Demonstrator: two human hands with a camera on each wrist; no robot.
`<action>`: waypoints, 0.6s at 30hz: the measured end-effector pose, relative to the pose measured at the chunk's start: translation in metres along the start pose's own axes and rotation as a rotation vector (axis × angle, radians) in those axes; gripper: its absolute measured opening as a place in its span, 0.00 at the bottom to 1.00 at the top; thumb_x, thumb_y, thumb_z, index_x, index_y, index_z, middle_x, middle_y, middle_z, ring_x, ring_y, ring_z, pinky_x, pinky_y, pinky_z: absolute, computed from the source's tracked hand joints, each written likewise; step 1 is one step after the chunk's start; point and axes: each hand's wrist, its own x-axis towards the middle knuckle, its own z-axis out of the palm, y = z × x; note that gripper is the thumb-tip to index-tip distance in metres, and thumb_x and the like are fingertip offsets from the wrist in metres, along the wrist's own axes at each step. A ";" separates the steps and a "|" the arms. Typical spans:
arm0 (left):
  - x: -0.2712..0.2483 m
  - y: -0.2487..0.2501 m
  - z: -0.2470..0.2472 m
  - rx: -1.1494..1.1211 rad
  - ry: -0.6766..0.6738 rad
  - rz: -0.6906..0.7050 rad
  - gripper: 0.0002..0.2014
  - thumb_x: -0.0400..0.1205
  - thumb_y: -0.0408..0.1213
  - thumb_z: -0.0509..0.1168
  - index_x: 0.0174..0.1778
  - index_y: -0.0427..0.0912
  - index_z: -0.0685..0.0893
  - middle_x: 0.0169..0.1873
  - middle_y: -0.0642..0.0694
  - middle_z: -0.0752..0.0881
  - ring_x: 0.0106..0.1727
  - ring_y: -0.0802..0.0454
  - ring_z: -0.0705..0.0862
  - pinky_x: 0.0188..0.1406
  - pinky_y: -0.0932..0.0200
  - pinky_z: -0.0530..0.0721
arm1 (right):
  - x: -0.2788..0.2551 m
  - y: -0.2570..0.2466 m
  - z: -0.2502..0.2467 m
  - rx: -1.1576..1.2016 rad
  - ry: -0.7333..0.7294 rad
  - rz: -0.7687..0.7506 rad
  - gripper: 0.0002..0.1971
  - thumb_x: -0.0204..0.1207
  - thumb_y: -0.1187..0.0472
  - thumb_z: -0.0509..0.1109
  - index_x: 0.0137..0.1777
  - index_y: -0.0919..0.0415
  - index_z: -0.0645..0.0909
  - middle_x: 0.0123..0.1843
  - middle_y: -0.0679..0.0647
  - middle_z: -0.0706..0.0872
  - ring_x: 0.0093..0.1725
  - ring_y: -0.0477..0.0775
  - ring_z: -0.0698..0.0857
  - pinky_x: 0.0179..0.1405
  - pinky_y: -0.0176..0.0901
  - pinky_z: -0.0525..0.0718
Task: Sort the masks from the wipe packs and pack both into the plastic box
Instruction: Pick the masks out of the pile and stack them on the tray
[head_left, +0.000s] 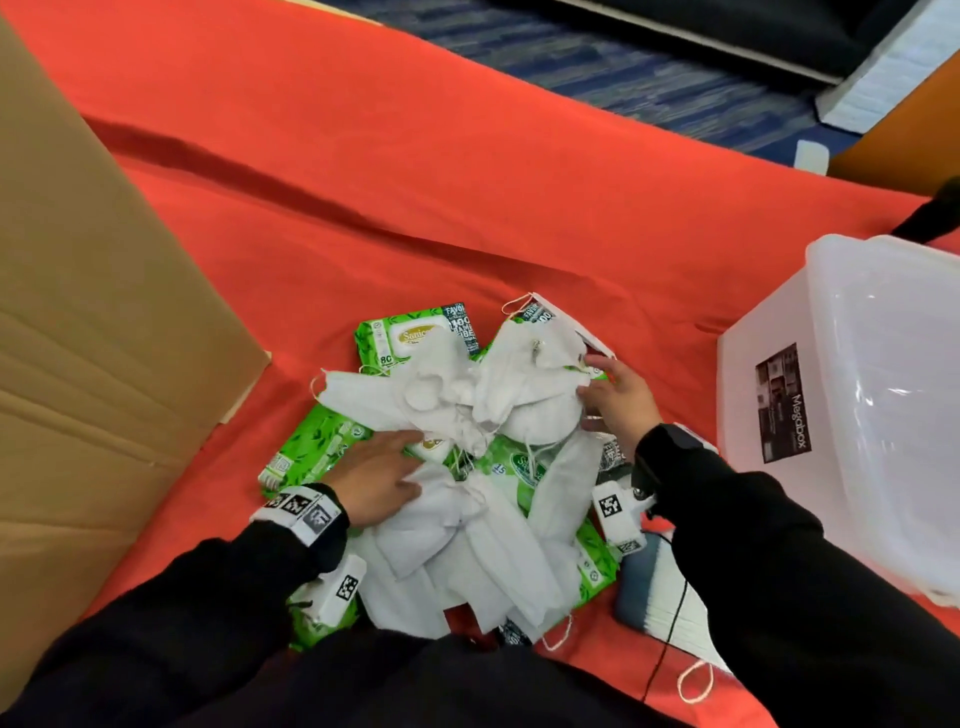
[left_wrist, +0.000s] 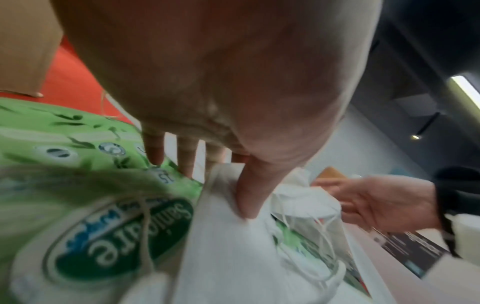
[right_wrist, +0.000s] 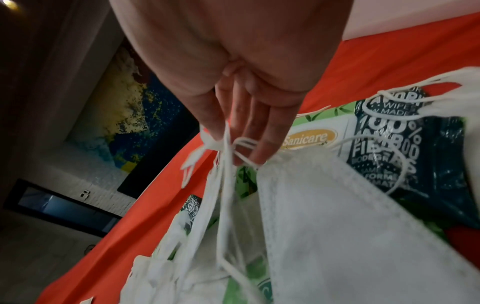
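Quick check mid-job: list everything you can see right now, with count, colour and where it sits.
masks: many, exact count unclear, white, tangled heap on top of the wipe packs, middle of the cloth
wipe packs: several, green, mostly under the masks
plastic box: one, clear, right of the heap, nothing seen inside
cloth: one, red, covering the surface
cardboard: one, brown, at the left
loose ear loop: one, white, on the cloth near the bottom right
wrist cameras: two, white with black tags, one on each wrist
sleeves: two, black
left hand: flat on the masks, thumb pressing one
right hand: pinching mask ear loops at the heap's right edge
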 end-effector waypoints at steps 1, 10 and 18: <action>0.000 -0.004 -0.003 -0.028 0.010 -0.026 0.24 0.79 0.55 0.58 0.63 0.46 0.86 0.87 0.49 0.63 0.84 0.45 0.66 0.81 0.50 0.67 | 0.000 0.000 -0.006 0.024 -0.004 0.007 0.24 0.77 0.77 0.71 0.66 0.52 0.81 0.47 0.58 0.86 0.38 0.57 0.86 0.33 0.48 0.88; 0.000 0.009 -0.026 -0.452 0.386 -0.127 0.20 0.84 0.49 0.61 0.62 0.39 0.85 0.60 0.43 0.87 0.61 0.44 0.84 0.54 0.54 0.76 | -0.005 0.031 -0.016 -0.075 0.007 0.303 0.17 0.74 0.58 0.82 0.57 0.61 0.82 0.44 0.59 0.86 0.22 0.51 0.82 0.25 0.39 0.77; 0.001 0.033 -0.028 -1.177 0.588 -0.208 0.10 0.79 0.39 0.72 0.56 0.50 0.86 0.53 0.47 0.92 0.56 0.46 0.90 0.60 0.43 0.87 | 0.008 0.030 0.027 -0.726 -0.032 0.195 0.24 0.64 0.37 0.84 0.44 0.57 0.83 0.50 0.55 0.87 0.52 0.59 0.86 0.44 0.47 0.80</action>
